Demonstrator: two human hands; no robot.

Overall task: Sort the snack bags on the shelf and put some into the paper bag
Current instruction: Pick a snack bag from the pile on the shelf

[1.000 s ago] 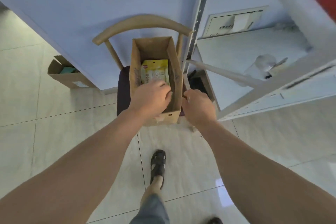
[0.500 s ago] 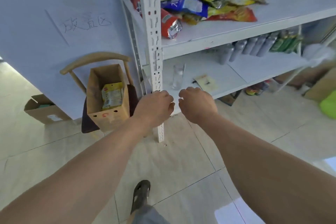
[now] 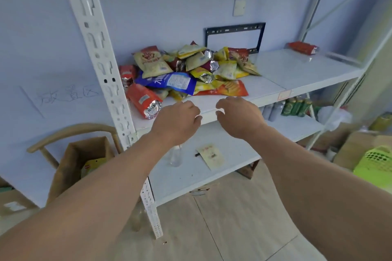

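A heap of snack bags (image 3: 191, 70) in yellow, red and blue lies on the white shelf (image 3: 297, 70), toward its left end. One red bag (image 3: 303, 47) lies alone at the far right. My left hand (image 3: 177, 122) and my right hand (image 3: 239, 116) hover side by side just in front of the shelf edge, below the heap, fingers loosely curled and holding nothing. The brown paper bag (image 3: 70, 165) stands on a wooden chair (image 3: 70, 131) at lower left, with a yellow snack bag (image 3: 93, 165) inside it.
A white perforated upright (image 3: 101, 70) stands between the paper bag and the heap. The lower shelf (image 3: 212, 176) holds a clear glass (image 3: 175, 157), a paper slip (image 3: 211, 155) and green cans (image 3: 297, 106). A green basket (image 3: 375, 165) and cardboard boxes sit at right.
Both hands left the paper bag empty and rose to the upper shelf edge. My view swung up and right from the bag to the heap of snack bags.
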